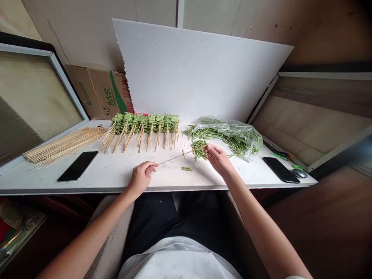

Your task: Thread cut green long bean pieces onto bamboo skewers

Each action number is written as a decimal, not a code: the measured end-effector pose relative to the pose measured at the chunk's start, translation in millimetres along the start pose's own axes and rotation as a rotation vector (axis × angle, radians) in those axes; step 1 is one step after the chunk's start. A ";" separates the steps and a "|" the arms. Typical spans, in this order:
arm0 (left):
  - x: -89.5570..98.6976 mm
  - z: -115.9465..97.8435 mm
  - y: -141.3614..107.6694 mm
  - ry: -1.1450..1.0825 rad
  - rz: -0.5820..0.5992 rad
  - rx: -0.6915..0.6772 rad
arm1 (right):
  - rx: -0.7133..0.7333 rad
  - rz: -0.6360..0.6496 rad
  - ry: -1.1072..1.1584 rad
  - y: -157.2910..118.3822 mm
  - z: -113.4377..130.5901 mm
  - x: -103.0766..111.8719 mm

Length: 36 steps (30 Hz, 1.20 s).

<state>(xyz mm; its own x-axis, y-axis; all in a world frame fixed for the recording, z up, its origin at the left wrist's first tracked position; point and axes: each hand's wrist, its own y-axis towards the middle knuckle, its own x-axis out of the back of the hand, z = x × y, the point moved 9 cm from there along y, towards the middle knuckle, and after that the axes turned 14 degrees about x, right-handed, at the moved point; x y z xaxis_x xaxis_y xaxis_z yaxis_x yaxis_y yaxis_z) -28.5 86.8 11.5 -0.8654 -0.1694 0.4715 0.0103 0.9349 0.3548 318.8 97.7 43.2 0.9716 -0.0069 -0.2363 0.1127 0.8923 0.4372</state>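
Observation:
My left hand is closed around the near end of a thin wooden skewer, which slants up to the right above the table. One short piece of green bean sits crosswise on it, partway along. At the skewer's far tip, my right hand pinches what looks like another bean piece; the fingers partly hide it. Just behind and below that tip lies a pile of cut green beans. A few loose cut pieces rest on the tabletop between my hands.
Bundles of skewered beans stand stacked at the back, sticks toward me. Bare skewers and a phone lie left. A plastic bag of long beans is back right, near another phone. A white board closes the back.

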 end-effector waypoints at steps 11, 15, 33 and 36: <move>-0.3 8.4 1.9 -0.012 -0.003 0.048 | -0.020 -0.024 0.015 -1.3 1.2 -2.6; -0.7 11.0 2.6 -0.025 0.002 0.066 | -0.028 -0.016 0.025 -1.9 3.3 -6.4; 2.7 2.8 2.0 -0.027 -0.020 0.063 | -0.022 -0.066 0.022 -2.4 3.7 -4.8; 2.0 3.7 2.6 -0.033 -0.026 0.069 | 0.003 -0.116 -0.049 -2.7 4.5 2.6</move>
<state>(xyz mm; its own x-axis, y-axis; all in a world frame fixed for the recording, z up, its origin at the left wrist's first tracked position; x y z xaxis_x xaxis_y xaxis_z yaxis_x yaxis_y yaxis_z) -32.0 90.1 10.4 -0.8808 -0.1844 0.4360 -0.0458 0.9499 0.3093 322.0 93.3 45.3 0.9609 -0.1324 -0.2432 0.2260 0.8827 0.4121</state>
